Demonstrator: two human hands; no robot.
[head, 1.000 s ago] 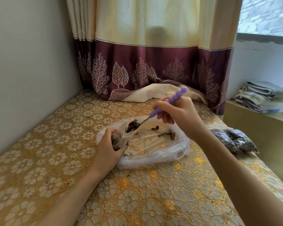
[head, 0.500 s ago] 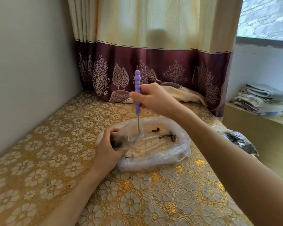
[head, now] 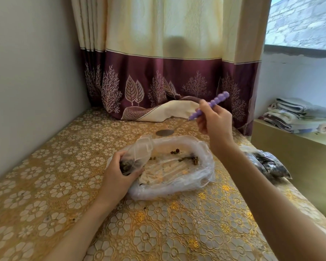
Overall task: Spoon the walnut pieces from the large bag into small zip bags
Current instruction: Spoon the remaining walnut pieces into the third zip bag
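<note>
Left hand (head: 119, 174) grips crinkled clear small zip bag (head: 137, 157); right hand (head: 213, 122) pinches beaded purple spoon (head: 209, 106) over large bag (head: 177, 170).

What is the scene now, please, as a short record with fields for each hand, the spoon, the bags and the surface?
left hand: grips the small zip bag, walnut pieces in its bottom
right hand: holds the spoon by its purple handle, raised above the table
spoon bowl: empty, beyond the large bag
large bag: open, a few walnut pieces left
filled bags: at the right edge
surface: tablecloth, gold floral
</note>
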